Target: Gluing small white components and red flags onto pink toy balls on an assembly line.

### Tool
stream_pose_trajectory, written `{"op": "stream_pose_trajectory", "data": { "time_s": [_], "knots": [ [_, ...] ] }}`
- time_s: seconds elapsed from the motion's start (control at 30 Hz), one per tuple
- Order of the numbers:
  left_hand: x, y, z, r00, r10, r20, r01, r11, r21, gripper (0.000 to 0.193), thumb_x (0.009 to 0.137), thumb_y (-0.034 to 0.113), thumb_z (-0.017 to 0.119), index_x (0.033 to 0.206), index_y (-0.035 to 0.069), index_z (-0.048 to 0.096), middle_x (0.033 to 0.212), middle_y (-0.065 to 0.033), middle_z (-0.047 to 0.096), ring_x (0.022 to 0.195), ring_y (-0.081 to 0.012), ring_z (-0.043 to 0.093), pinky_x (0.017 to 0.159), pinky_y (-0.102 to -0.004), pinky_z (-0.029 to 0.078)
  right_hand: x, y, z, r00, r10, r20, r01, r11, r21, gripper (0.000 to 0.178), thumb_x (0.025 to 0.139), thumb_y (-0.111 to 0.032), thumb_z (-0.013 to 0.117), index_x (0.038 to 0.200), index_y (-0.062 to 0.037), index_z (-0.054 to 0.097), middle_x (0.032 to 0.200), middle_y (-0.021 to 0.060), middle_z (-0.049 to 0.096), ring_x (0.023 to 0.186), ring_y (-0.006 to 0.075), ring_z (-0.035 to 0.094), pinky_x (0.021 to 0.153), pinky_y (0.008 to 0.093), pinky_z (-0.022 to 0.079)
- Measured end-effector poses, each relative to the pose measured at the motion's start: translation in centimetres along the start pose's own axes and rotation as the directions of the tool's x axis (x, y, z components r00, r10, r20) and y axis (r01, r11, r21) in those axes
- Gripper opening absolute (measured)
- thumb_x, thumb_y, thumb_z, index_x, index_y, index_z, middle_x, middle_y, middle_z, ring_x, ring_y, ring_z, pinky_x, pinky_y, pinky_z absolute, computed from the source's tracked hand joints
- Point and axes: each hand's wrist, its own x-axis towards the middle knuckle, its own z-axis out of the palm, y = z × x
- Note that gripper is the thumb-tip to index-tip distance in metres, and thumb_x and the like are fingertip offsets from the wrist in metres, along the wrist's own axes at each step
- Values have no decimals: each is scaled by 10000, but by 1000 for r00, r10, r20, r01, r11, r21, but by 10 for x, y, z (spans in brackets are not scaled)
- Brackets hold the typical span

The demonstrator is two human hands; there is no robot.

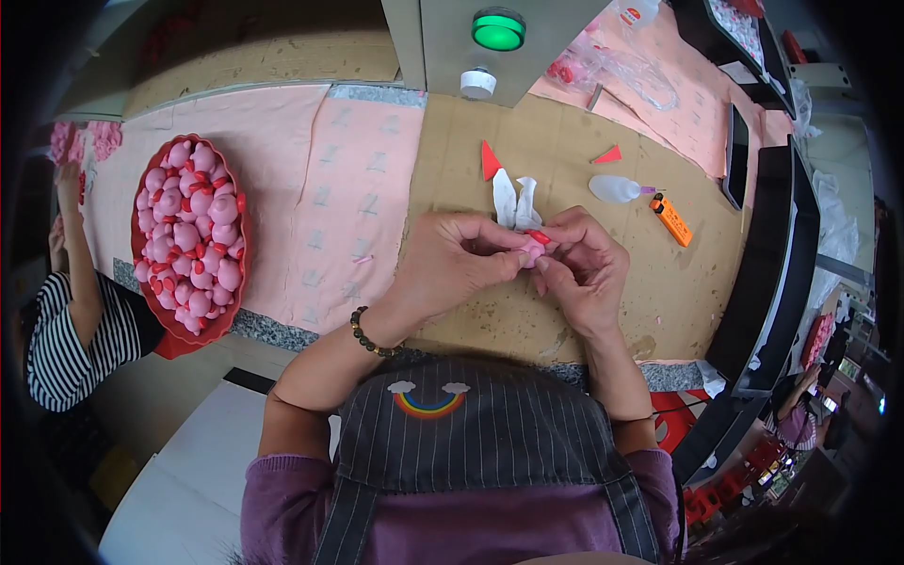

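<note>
Pinching small pink-and-red piece [533, 250] between left hand [447, 262] and right hand [589, 271] | held over worktop [273, 332], partly covered, hard to make out | left of bottle [615, 188] and orange lighter [671, 221]

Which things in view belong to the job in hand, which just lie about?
Job, apparently:
pink-and-red piece, between left hand and right hand
red basket of similar pieces
squeeze bottle, possibly

Probably just lying about:
dark phone
orange lighter-like item
</note>
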Motion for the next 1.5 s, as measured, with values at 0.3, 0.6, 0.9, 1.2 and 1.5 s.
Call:
{"op": "stream_pose_trajectory", "data": {
  "time_s": [0.3, 0.6, 0.9, 1.2, 1.5],
  "knots": [
    [1, -5, 0, 997, 76, -18, -76, 997, 26, 136, 787, -27, 638, 921, -45, 655, 876, -109, 669, 797, -107, 625, 714, -220, 520, 0, 1, 2, 1000, -10, -23, 11, 1000, 18, 248, 735, 184, 511, 936, 44, 553, 875, 58, 479, 633, 60, 501, 489, 182, 397],
    [1, -2, -1, 999, 46, -7, -45, 998, 45, 131, 788, -41, 641, 919, -34, 638, 900, -104, 661, 837, -114, 622, 770, -237, 519, 0, -1, 3, 999, 9, -43, -9, 1000, 4, 208, 724, 184, 521, 870, 37, 532, 880, 67, 474, 628, 65, 501, 481, 183, 399],
    [0, -2, -1, 998, 55, -2, -55, 997, 44, 143, 790, -39, 637, 934, -40, 637, 905, -108, 660, 840, -115, 621, 780, -243, 518, 1, 1, 3, 999, 12, -42, -12, 1000, 2, 203, 725, 184, 518, 861, 34, 532, 890, 73, 476, 624, 66, 502, 481, 184, 399],
    [1, -2, -1, 998, 60, -5, -60, 996, 70, 148, 788, -34, 642, 936, -39, 639, 901, -108, 662, 836, -115, 623, 778, -243, 519, 1, 2, 3, 999, -2, -48, 3, 1000, 8, 202, 729, 180, 516, 872, 38, 531, 895, 76, 482, 641, 69, 510, 482, 183, 409],
    [1, -2, 0, 998, 55, -4, -55, 997, 61, 150, 790, -46, 633, 940, -39, 638, 904, -112, 663, 845, -119, 626, 784, -246, 520, 0, 1, 3, 999, 10, -50, -10, 1000, 2, 204, 733, 180, 517, 875, 35, 535, 902, 76, 486, 657, 73, 518, 492, 184, 417]
  ]
}}
